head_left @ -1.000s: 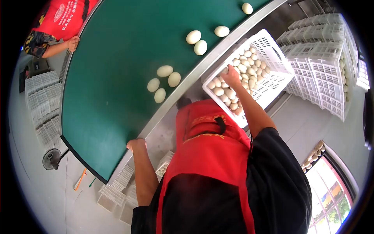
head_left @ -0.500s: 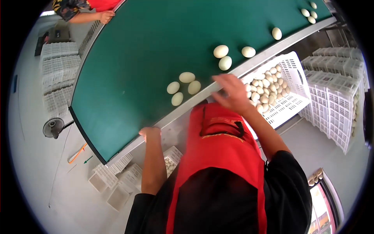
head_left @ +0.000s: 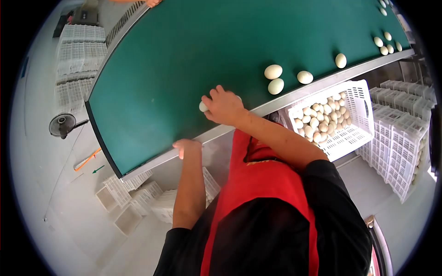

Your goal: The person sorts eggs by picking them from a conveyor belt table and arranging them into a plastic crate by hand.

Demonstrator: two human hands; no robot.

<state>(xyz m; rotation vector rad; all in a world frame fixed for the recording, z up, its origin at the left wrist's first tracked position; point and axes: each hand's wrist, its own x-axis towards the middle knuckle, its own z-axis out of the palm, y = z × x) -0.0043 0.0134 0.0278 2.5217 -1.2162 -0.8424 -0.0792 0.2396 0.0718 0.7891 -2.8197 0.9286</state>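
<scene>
My right hand lies over a small group of pale eggs on the green belt table, its fingers curled around them. One egg shows beside the fingertips, and a sliver of another peeks out behind the hand; the palm hides the rest. My left hand grips the metal edge of the table, its fingers partly hidden. To the right of my right hand, a pair of eggs touch, with single eggs farther along.
A white crate of eggs stands beyond the table edge, right of my apron. Stacked white crates rise at far right, more at left. A fan stands left. Another person's hand touches the far edge.
My right hand has swung left from the table edge near the crate onto the group of eggs. My left hand stays on the edge. The view has shifted, and more eggs show at upper right.
</scene>
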